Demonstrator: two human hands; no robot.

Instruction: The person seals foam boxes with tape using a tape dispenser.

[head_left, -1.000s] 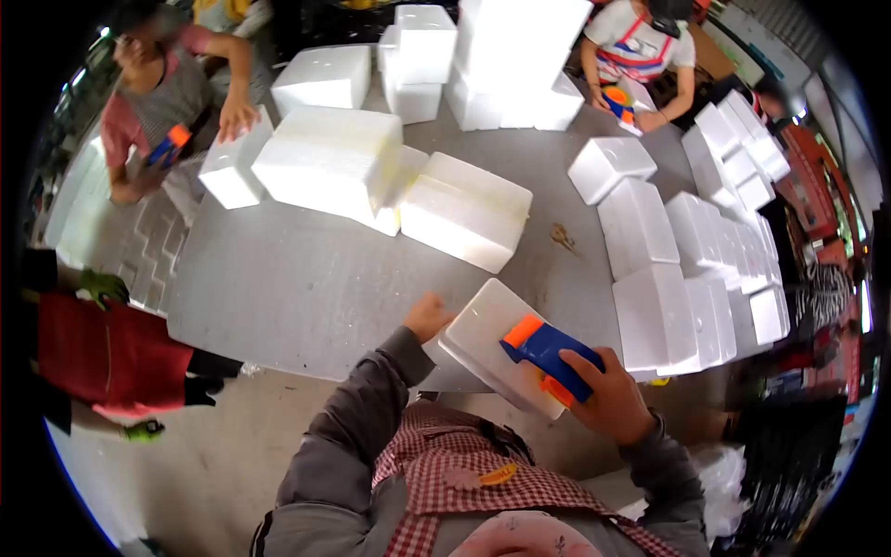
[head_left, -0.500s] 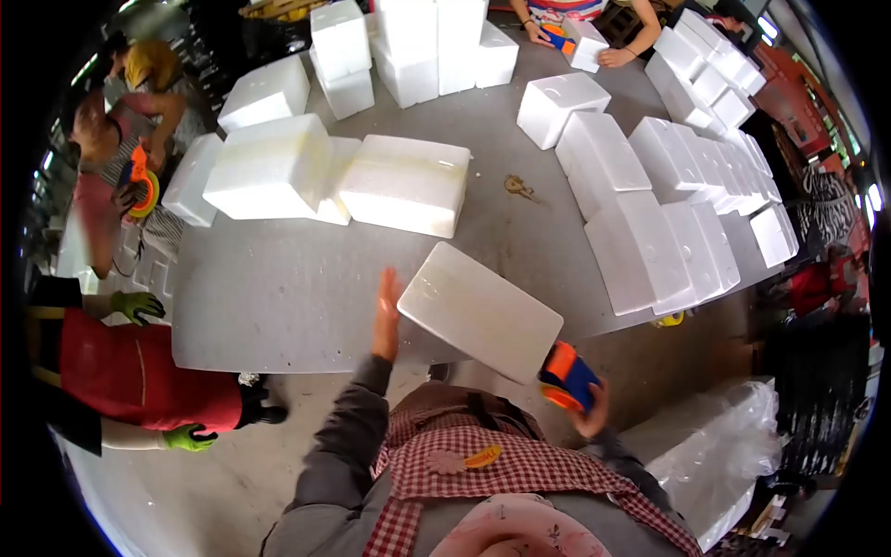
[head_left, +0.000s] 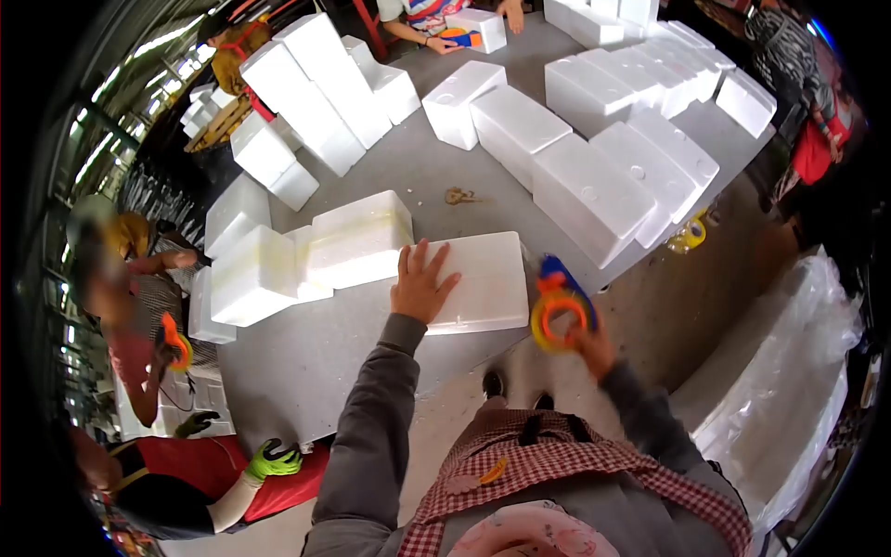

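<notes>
My left hand (head_left: 423, 286) lies flat with spread fingers on the left end of a white foam box (head_left: 487, 278) near the front edge of the table. In my right hand (head_left: 595, 347) is an orange and blue tape dispenser (head_left: 557, 314) carrying a yellow roll. I hold it just off the right end of that box, beyond the table edge. Some of its handle is hidden by my fingers, and motion blurs it slightly.
White foam boxes stand left (head_left: 362, 239) and right (head_left: 594, 195) on the grey table (head_left: 278, 381). Across it, a co-worker's hand holds a tape dispenser (head_left: 459, 37). Left, a person wears green gloves (head_left: 274, 459). Clear plastic wrapping (head_left: 770, 390) lies right.
The foam box has gone from tilted to lying squarely along the table edge. My left hand has come down onto it; the tape dispenser has swung upright beside its right end. The view has turned.
</notes>
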